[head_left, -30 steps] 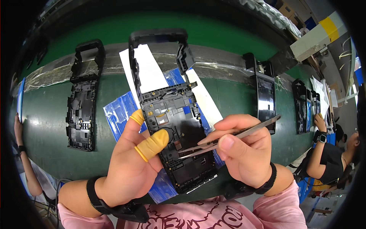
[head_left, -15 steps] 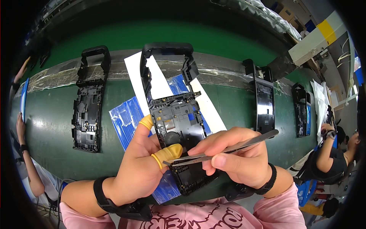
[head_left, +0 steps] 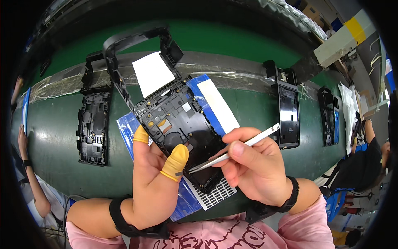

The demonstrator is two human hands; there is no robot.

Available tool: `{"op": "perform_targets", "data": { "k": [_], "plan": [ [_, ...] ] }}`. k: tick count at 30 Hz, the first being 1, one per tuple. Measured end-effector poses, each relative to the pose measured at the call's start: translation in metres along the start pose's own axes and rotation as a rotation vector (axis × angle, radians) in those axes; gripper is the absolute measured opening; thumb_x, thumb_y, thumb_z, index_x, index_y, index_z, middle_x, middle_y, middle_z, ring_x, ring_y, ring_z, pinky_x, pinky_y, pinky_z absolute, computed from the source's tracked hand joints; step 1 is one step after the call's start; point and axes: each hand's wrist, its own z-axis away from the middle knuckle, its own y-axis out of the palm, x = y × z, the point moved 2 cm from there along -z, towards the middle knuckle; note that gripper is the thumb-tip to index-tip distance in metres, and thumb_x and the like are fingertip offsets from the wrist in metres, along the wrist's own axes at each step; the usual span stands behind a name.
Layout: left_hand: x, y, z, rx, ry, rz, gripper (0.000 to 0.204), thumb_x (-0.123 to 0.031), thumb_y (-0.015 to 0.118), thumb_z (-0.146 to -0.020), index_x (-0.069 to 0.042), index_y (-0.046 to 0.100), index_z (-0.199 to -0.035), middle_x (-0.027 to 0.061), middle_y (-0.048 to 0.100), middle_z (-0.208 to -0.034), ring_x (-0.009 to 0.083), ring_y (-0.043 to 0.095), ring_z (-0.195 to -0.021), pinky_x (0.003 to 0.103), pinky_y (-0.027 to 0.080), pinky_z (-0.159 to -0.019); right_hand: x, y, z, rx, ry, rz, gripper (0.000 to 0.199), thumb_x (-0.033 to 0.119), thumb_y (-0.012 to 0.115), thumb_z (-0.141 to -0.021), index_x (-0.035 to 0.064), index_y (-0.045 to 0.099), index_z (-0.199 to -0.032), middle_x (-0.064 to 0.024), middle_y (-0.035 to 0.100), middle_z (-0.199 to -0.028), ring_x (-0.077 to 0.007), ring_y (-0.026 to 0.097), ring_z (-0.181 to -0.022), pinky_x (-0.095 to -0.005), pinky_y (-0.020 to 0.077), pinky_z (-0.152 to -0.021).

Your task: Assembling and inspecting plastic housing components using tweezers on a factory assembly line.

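The left hand [head_left: 156, 189] curls round the frame [head_left: 195, 124], likely light, stiff, best held by its edges; the right hand [head_left: 259, 170] pinches tweezers [head_left: 265, 133]

there are two finger cots [head_left: 177, 159] and one pair of tweezers [head_left: 263, 135].

Our 2 forearms reach in from the lower edge, well apart. The left forearm [head_left: 93, 218] runs nearly level inward, and at the left wrist [head_left: 137, 209] our left hand [head_left: 155, 186] turns up, away from us. It is closed in a grip, its thumb [head_left: 178, 157] pointing upward, its other fingers partly hidden; the thumb and 1 finger wear yellow covers [head_left: 141, 135]. The right forearm [head_left: 309, 197] slants inward and up. Our right hand [head_left: 259, 168] sits apart from the left, thumb and index finger pinched, the remaining fingers bent below them.
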Motion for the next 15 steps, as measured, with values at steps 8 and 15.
{"op": "perform_targets", "data": {
  "k": [8, 15],
  "plan": [
    [0.0027, -0.0014, -0.0010, 0.012, 0.053, -0.042, 0.049, 0.003, 0.045, -0.083, -0.005, 0.020, -0.124, 0.0095, 0.043, -0.114, 0.0138, 0.046, -0.098, 0.025, 0.041, -0.079, -0.0054, -0.0020, -0.0006, -0.005, 0.009, 0.008, 0.014, 0.004, 0.052, -0.081, -0.0036, 0.052, -0.093, -0.0170, 0.060, -0.080, -0.0147, 0.058, -0.060, -0.0236, 0.0499, -0.050],
    [0.0021, -0.0038, 0.0007, 0.042, 0.055, -0.036, 0.049, 0.003, 0.045, -0.083, -0.006, 0.020, -0.124, 0.0091, 0.045, -0.112, 0.0141, 0.048, -0.096, 0.024, 0.041, -0.078, -0.0083, -0.0011, -0.0007, -0.021, 0.022, -0.013, 0.015, 0.005, 0.053, -0.081, -0.0034, 0.051, -0.093, -0.0166, 0.060, -0.080, -0.0149, 0.058, -0.060, -0.0245, 0.0498, -0.050]
  ]
}}
